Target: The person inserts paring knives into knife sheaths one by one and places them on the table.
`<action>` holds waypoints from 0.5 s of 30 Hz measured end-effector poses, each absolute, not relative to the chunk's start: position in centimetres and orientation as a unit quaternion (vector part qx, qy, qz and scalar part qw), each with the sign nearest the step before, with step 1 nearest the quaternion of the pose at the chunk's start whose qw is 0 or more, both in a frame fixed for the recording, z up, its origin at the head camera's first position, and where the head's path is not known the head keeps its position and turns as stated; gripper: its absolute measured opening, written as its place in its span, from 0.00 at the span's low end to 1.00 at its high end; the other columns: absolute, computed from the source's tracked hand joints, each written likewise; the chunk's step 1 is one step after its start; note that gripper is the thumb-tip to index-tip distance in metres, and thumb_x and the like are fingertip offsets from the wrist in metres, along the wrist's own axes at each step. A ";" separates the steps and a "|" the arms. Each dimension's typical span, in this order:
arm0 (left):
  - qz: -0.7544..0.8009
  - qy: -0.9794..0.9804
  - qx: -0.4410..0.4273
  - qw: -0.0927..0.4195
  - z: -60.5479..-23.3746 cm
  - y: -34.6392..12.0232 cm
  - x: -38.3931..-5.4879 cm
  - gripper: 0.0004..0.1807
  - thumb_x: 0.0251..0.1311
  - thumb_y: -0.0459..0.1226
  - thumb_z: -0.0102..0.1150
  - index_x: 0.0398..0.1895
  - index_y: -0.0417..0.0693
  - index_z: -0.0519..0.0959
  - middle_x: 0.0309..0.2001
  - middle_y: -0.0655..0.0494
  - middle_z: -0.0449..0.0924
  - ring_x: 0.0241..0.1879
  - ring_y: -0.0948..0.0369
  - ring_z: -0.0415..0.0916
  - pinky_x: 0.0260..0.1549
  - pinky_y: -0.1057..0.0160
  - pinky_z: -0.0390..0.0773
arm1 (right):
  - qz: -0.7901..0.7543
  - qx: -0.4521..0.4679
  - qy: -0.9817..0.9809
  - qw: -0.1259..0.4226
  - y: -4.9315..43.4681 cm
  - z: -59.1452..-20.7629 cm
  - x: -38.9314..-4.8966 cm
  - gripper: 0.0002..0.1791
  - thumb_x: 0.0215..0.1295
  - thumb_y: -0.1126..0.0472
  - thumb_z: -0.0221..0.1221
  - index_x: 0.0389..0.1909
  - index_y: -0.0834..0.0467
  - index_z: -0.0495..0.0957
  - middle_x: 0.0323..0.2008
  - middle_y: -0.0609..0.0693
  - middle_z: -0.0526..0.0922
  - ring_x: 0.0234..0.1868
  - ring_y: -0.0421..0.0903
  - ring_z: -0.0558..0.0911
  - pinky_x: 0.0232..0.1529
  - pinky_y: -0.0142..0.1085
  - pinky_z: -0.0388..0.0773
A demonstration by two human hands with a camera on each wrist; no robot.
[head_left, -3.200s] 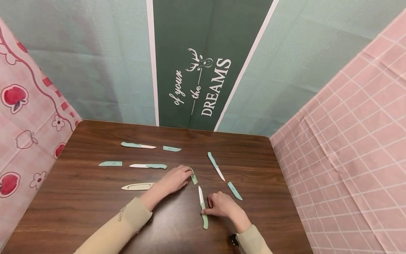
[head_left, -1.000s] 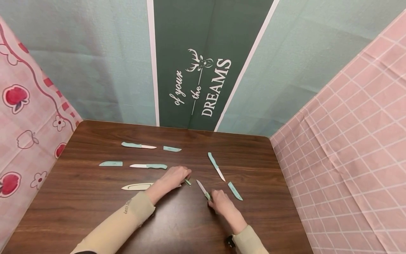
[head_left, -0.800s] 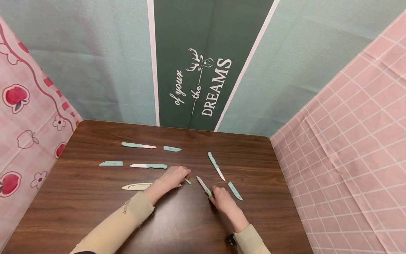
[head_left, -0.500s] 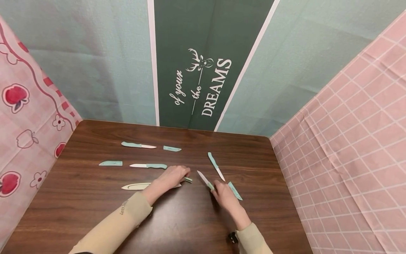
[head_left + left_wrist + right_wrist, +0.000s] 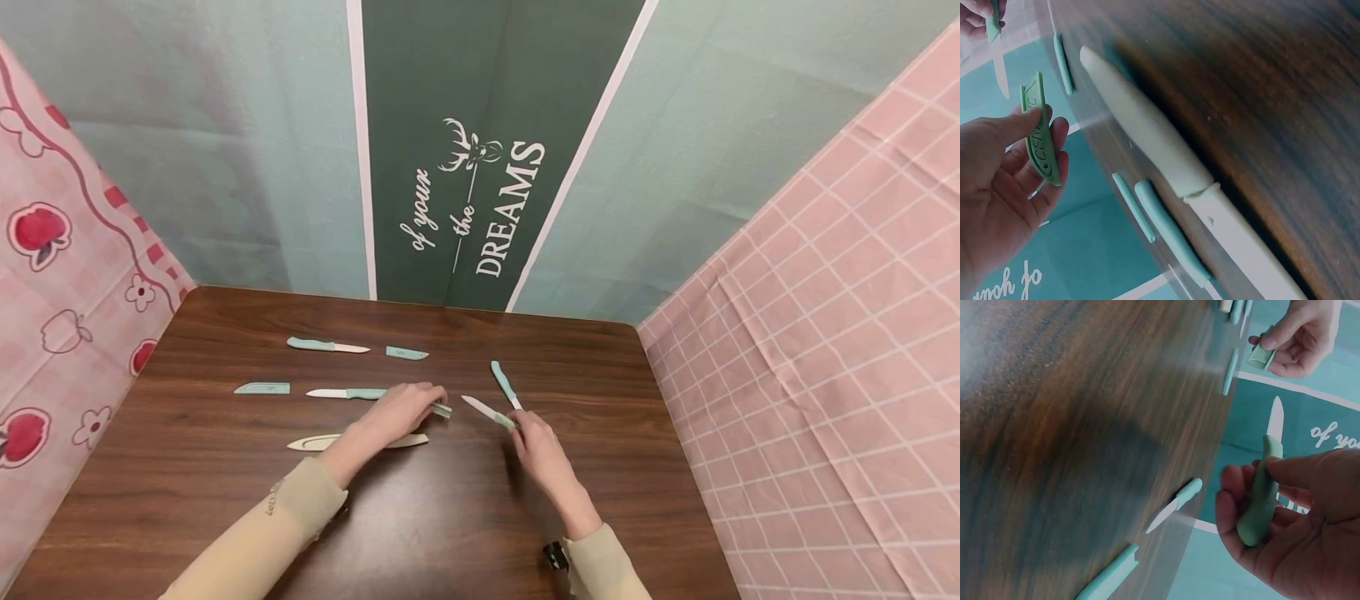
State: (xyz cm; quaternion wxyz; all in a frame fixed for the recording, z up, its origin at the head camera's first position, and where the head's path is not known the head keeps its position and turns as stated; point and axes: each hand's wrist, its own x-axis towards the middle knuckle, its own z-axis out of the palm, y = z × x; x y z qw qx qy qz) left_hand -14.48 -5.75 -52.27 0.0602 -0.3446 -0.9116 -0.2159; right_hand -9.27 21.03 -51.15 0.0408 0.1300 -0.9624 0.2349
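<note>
In my left hand (image 5: pixel 401 412) I pinch a green knife sheath (image 5: pixel 1041 137) between thumb and fingers, above the table. My right hand (image 5: pixel 543 450) grips the green handle of a small knife (image 5: pixel 1263 494); its white blade (image 5: pixel 477 406) points left toward the sheath. Blade and sheath are apart. Under my left forearm lies a cream knife (image 5: pixel 1141 125) in its cream sheath, partly covered in the head view. Near my right hand is a blue-handled knife (image 5: pixel 503 381), its blade tip covered in the head view. The right wrist view shows a blue sheath (image 5: pixel 1110 575) beside it.
On the brown wooden table (image 5: pixel 420 533), a blue-handled knife (image 5: pixel 311 343) and a blue sheath (image 5: pixel 407 353) lie at the back left. Another blue sheath (image 5: pixel 262 388) and knife (image 5: pixel 330 393) lie in front of them. Fabric hangings surround the table's back and sides.
My left hand has lifted the green sheath and turned it. My right hand has taken the green knife by its handle, raised it away from me, and swung the blade leftward.
</note>
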 end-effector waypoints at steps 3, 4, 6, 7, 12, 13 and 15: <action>-0.220 -0.915 -0.331 0.068 -51.9 -6.1 -14.4 0.07 0.66 0.31 0.61 0.43 0.51 0.80 0.37 0.57 0.84 0.31 0.60 0.82 0.28 0.64 0.80 | 0.247 0.129 -0.959 0.053 21.2 -50.9 -9.5 0.08 0.67 0.70 0.60 0.45 0.63 0.80 0.36 0.55 0.83 0.35 0.45 0.81 0.35 0.41 0.80; -0.220 -0.917 -0.325 0.068 -51.8 -6.2 -14.4 0.07 0.67 0.31 0.59 0.44 0.51 0.79 0.38 0.57 0.84 0.33 0.60 0.82 0.29 0.63 0.81 | 0.250 0.131 -0.958 0.058 21.3 -50.9 -9.6 0.08 0.67 0.70 0.60 0.45 0.63 0.80 0.36 0.54 0.83 0.35 0.44 0.80 0.34 0.40 0.80; -0.220 -0.921 -0.315 0.065 -51.5 -6.3 -14.4 0.07 0.69 0.32 0.57 0.46 0.51 0.79 0.40 0.57 0.83 0.36 0.59 0.83 0.32 0.60 0.81 | 0.252 0.133 -0.957 0.063 21.4 -50.8 -9.7 0.08 0.67 0.69 0.60 0.45 0.62 0.79 0.35 0.53 0.82 0.33 0.43 0.78 0.34 0.39 0.78; -0.222 -0.923 -0.308 0.060 -51.4 -6.4 -14.4 0.07 0.70 0.33 0.55 0.47 0.52 0.79 0.41 0.57 0.83 0.38 0.58 0.83 0.33 0.59 0.82 | 0.254 0.134 -0.956 0.062 21.5 -50.7 -9.8 0.08 0.68 0.69 0.60 0.46 0.62 0.79 0.35 0.53 0.82 0.33 0.42 0.77 0.34 0.38 0.78; -0.241 -0.927 -0.284 0.048 -51.3 -6.5 -14.3 0.08 0.74 0.34 0.50 0.49 0.51 0.78 0.43 0.56 0.82 0.42 0.58 0.82 0.38 0.57 0.82 | 0.263 0.131 -0.955 0.047 21.7 -50.5 -9.8 0.08 0.69 0.68 0.59 0.47 0.60 0.79 0.37 0.52 0.82 0.34 0.42 0.76 0.35 0.38 0.77; -0.244 -0.926 -0.283 0.047 -51.4 -6.6 -14.3 0.08 0.74 0.34 0.49 0.49 0.51 0.78 0.43 0.56 0.82 0.42 0.58 0.82 0.39 0.57 0.82 | 0.265 0.130 -0.955 0.043 21.7 -50.5 -9.8 0.09 0.69 0.68 0.58 0.48 0.60 0.79 0.37 0.52 0.82 0.34 0.42 0.76 0.35 0.38 0.77; -0.245 -0.925 -0.286 0.046 -51.4 -6.7 -14.2 0.08 0.74 0.34 0.50 0.49 0.51 0.78 0.43 0.56 0.82 0.41 0.59 0.81 0.40 0.58 0.82 | 0.265 0.128 -0.955 0.037 21.7 -50.5 -9.8 0.09 0.70 0.68 0.58 0.49 0.60 0.79 0.37 0.52 0.82 0.34 0.42 0.76 0.36 0.38 0.77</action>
